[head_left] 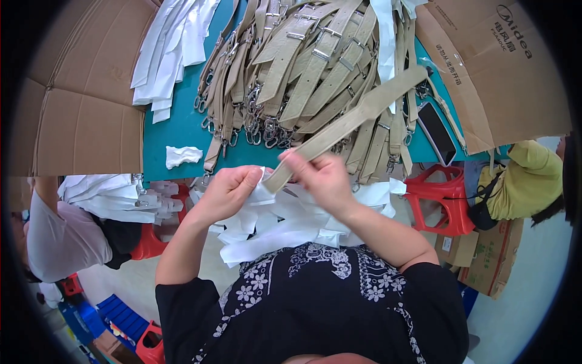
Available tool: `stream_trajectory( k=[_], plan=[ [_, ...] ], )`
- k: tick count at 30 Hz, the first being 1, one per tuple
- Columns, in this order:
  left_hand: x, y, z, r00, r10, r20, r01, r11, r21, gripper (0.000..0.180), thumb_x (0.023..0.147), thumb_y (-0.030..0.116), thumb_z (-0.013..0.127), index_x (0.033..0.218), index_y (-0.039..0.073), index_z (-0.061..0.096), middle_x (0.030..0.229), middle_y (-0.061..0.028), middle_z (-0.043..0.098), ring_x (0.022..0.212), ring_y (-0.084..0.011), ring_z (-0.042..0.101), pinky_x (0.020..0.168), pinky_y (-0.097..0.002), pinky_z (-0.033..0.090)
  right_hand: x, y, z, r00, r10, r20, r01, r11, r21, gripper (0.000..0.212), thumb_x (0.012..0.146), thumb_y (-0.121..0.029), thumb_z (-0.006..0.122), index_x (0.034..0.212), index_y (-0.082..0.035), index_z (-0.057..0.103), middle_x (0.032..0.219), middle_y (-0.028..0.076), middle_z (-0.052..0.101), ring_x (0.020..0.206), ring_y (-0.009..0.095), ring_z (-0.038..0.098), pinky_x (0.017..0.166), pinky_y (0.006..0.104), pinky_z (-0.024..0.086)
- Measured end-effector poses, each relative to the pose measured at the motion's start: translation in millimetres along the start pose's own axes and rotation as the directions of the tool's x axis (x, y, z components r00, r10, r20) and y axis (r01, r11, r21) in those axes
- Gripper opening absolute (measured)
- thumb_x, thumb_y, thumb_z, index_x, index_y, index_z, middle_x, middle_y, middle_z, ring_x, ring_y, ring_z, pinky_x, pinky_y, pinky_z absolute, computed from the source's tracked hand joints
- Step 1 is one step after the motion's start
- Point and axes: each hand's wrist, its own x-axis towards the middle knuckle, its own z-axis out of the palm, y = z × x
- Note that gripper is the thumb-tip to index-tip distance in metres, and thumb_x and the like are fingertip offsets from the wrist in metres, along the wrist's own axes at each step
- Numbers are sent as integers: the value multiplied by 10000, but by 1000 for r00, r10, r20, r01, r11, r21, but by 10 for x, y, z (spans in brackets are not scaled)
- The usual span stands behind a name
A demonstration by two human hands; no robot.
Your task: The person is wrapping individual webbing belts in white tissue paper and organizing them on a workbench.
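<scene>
My right hand is closed around a beige strap, which slants up and to the right over the table. Close beside it, my left hand pinches a white paper strip at the strap's lower end. Whether the paper is wrapped around that end or only lies against it, I cannot tell. Just beyond my hands lies a large heap of beige straps with silver buckles, and metal snap hooks hang along its near side. Several white strips are spread over my lap below my hands.
More white strips and a crumpled white piece lie on the green table. A phone rests at the right. Cardboard boxes flank both sides. Red stools and two people sit nearby, left and right.
</scene>
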Motion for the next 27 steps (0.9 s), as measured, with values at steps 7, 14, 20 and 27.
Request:
stream_trajectory(
  k=[7,14,20,27],
  plan=[
    [-24,46,-120,994,105,-38,-105,994,-15,341,961,267,407,868,5,605,639,62,464,589,-27,373,528,-200,331,11,-171,-19,943,-309,-123,296,949,-113,161,823,-78,640,958,9,645,776,8,626,671,52,553,574,190,435],
    [115,481,-143,925,259,-276,-211,958,192,277,916,223,471,795,-6,567,558,-119,474,477,-210,447,473,-315,366,56,-548,52,988,-146,52,141,986,94,209,901,-225,523,898,-28,595,831,30,605,712,84,575,539,220,478],
    [278,874,-162,909,296,-294,-172,908,383,314,891,301,498,809,3,553,576,-157,518,514,-301,508,494,-367,395,193,-762,-17,958,-25,284,-37,977,211,266,897,-147,520,1124,-8,524,988,77,586,865,138,608,690,289,567],
    [131,469,-735,913,-9,407,114,965,-236,400,802,350,591,906,-36,569,746,-63,583,679,-109,517,620,-268,450,316,-735,-492,970,-184,156,63,817,573,267,877,-55,518,1138,2,522,1065,106,577,937,194,595,796,313,526]
  ],
)
